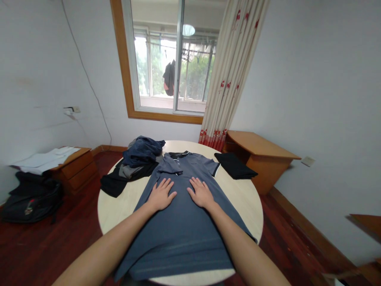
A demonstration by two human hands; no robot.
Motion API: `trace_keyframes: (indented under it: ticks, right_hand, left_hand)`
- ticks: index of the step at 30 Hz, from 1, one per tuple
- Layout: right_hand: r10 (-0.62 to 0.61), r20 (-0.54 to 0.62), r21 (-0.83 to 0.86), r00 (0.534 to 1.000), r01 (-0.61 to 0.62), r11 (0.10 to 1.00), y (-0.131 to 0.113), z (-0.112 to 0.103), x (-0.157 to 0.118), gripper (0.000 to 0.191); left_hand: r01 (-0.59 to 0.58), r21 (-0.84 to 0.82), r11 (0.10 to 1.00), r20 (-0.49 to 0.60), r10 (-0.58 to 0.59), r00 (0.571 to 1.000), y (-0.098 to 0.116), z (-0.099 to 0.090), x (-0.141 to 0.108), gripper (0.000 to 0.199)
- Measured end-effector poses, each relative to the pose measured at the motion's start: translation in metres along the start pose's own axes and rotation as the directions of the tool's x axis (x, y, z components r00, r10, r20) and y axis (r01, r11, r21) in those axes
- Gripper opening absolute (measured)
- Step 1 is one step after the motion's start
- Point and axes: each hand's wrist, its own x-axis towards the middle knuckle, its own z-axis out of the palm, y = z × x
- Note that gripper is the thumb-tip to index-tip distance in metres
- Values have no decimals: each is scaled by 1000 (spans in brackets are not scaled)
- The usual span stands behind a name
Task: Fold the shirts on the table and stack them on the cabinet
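Observation:
A grey-blue polo shirt lies spread front side up on a round pale table, its black-trimmed collar at the far end. Its left-hand sleeve is folded inward over the chest, while the right-hand sleeve points outward. My left hand rests flat on the left of the shirt's chest, fingers spread. On the right of the chest lies my right hand, also flat with fingers apart. Neither hand grips the cloth. The hem reaches the table's near edge, and some wrinkles run across it.
A heap of dark clothes sits at the table's back left. A folded black garment lies at the right. Beyond the table stand a wooden desk and a curtain. A small cabinet and black bag are at left.

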Motion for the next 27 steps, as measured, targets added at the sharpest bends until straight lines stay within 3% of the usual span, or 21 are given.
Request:
trace_keyframes:
  ticks: [6, 9, 11, 13, 15, 16, 18, 20, 23, 24, 25, 27]
  right_hand:
    - [181, -38, -97, 983, -184, 978, 59, -18, -23, 66]
    - [212, -34, -104, 977, -215, 971, 64, -22, -28, 66]
    - [229, -31, -127, 973, -231, 965, 58, -25, -31, 64]
    - [187, -22, -156, 982, -188, 970, 47, -28, -36, 59]
    - [52, 35, -132, 998, -47, 990, 36, -31, -44, 57]
    - [-30, 79, -90, 996, 37, 995, 31, -32, -49, 60]
    - [-146, 172, 12, 974, 146, 989, 25, -36, -56, 72]
    - [-178, 253, 60, 951, 168, 984, 23, -43, -60, 86]
    - [-165, 347, 40, 923, 161, 986, 23, -59, -59, 95]
    - [-161, 361, 24, 918, 163, 986, 22, -65, -58, 93]
    - [-156, 367, 8, 917, 165, 986, 21, -72, -57, 88]
    - [-133, 386, -17, 913, 151, 988, 15, -85, -58, 71]
  left_hand:
    - [204, 68, 977, -5, -204, 979, -67, -16, -11, 67]
    - [246, 88, 965, 0, -247, 969, -77, -24, -14, 65]
    - [249, 132, 959, -21, -249, 968, -66, -29, -19, 62]
    - [173, 154, 973, -27, -171, 985, -45, -32, -29, 58]
    - [-22, 90, 996, 38, 18, 999, -17, -34, -44, 59]
    - [-142, 22, 990, 96, 139, 986, -2, -35, -54, 63]
    - [-329, -134, 935, 213, 352, 912, 26, -37, -74, 77]
    - [-460, -299, 836, 279, 537, 796, 50, -41, -92, 89]
    - [-540, -532, 652, 312, 744, 591, 73, -54, -107, 79]
    - [-525, -590, 614, 314, 773, 551, 78, -60, -109, 71]
    - [-491, -620, 612, 323, 769, 551, 81, -66, -110, 64]
    - [-384, -590, 711, 363, 658, 660, 85, -76, -109, 63]
